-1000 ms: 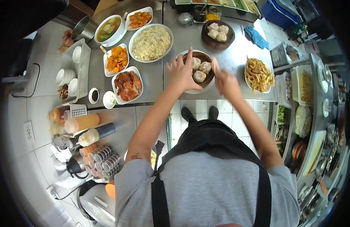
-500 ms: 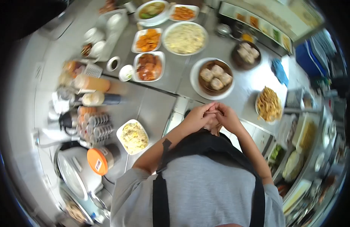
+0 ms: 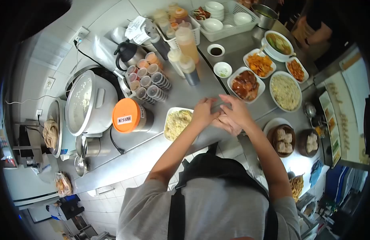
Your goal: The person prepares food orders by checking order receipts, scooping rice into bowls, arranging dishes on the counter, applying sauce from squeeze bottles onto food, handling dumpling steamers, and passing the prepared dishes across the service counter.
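Hands (image 3: pixel 235 112) close together, grip unclear, fried rice (image 3: pixel 177 123) near left hand (image 3: pixel 204 113), metal counter (image 3: pixel 153 138).

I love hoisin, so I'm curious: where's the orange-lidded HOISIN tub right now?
In the head view, the orange-lidded tub sits on the steel counter left of centre, between the big pale pot and the yellowish rice.

At the centre of the frame, two hands (image 3: pixel 204 113) (image 3: pixel 235 115). At centre and right, two helpings of rice (image 3: pixel 178 124) (image 3: pixel 286 91). Upper right: two helpings of orange food (image 3: pixel 259 65) (image 3: pixel 296 70), one of roast meat (image 3: pixel 246 86), one of soup (image 3: pixel 278 43). Top centre, two small cups (image 3: pixel 210 49) (image 3: pixel 217 69). Right: two steamers (image 3: pixel 272 140) (image 3: pixel 303 144), with four dumplings (image 3: pixel 280 135) in the left one. Left: one tub (image 3: pixel 143 123), one orange lid (image 3: pixel 128 110), one large pot (image 3: pixel 101 114), three wall sockets (image 3: pixel 80 34) (image 3: pixel 49 83) (image 3: pixel 39 113). Upper left, one kettle (image 3: pixel 129 54).
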The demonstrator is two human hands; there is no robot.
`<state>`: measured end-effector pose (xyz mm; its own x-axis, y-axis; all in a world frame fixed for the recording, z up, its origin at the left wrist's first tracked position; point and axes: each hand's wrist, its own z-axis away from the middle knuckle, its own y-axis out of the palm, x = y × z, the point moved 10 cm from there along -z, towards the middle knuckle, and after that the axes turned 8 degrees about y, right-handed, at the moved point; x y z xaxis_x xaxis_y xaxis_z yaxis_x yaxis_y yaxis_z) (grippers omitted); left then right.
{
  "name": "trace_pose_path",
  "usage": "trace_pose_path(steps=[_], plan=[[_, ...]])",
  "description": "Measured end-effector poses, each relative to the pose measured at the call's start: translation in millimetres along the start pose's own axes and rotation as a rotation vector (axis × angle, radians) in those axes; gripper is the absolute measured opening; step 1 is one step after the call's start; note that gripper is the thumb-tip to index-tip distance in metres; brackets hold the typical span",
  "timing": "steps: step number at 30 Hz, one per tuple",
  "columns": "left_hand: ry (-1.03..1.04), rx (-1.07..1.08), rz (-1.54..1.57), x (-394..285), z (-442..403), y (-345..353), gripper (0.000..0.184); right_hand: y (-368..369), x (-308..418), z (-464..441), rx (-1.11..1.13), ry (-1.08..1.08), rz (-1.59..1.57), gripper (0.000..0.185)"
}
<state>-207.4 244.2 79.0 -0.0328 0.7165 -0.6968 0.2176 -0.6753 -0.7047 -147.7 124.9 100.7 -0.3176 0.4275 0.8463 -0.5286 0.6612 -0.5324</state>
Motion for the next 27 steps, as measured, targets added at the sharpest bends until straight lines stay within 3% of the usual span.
trace_pose_path(steps=[2, 4, 6, 9, 10, 13, 15, 17, 20, 22, 23, 24, 27], plan=[[0.169, -0.312, -0.038, 7.2, 0.9, -54.1, 0.057, 17.7, 20.8, -35.6, 0.026, -0.044, -0.072, 0.059], [0.064, -0.494, -0.114, 57.7, -16.1, -99.7, 0.068, 31.8, 27.8, -70.3, -0.035, -0.020, -0.071, 0.065], [-0.002, -0.626, 0.101, 84.4, -41.6, -139.0, 0.080, 53.7, 24.3, -98.0, -0.009, 0.071, -0.114, 0.080], [0.156, -0.546, 0.266, 123.3, -96.5, -148.4, 0.087, 75.1, 20.5, -116.1, -0.022, 0.146, -0.062, 0.087], [0.145, -0.511, 0.467, 132.2, -107.8, -144.5, 0.086, 77.5, 19.8, -117.3, -0.047, 0.136, -0.019, 0.091], [0.045, -0.279, 0.461, 150.6, -132.2, -125.0, 0.081, 72.3, 22.1, -108.3, -0.126, 0.119, -0.085, 0.092], [0.078, -0.380, 0.350, 141.9, -128.3, -137.9, 0.074, 63.5, 33.5, -99.9, -0.132, 0.096, -0.086, 0.091], [0.152, -0.479, 0.247, 128.2, -122.4, -154.5, 0.070, 52.1, 50.4, -92.4, -0.168, 0.031, -0.107, 0.090], [0.016, -0.651, -0.136, 54.2, -97.2, -219.3, 0.066, 13.8, 99.2, -77.1, -0.267, -0.134, -0.129, 0.086], [0.076, -0.724, -0.008, 13.5, -78.8, -249.6, 0.068, -14.5, 133.3, -56.9, -0.326, -0.229, -0.106, 0.086], [0.110, -0.691, 0.227, -15.9, -73.0, -257.7, 0.066, -29.0, 154.2, -45.4, -0.360, -0.281, -0.087, 0.086], [0.157, -0.645, 0.031, -58.5, -63.4, -265.2, 0.065, -42.0, 172.0, -34.2, -0.388, -0.339, -0.068, 0.086], [0.249, -0.364, 0.211, -127.2, -48.6, -232.9, 0.069, -71.7, 203.2, 0.7, -0.461, -0.486, -0.026, 0.086]])
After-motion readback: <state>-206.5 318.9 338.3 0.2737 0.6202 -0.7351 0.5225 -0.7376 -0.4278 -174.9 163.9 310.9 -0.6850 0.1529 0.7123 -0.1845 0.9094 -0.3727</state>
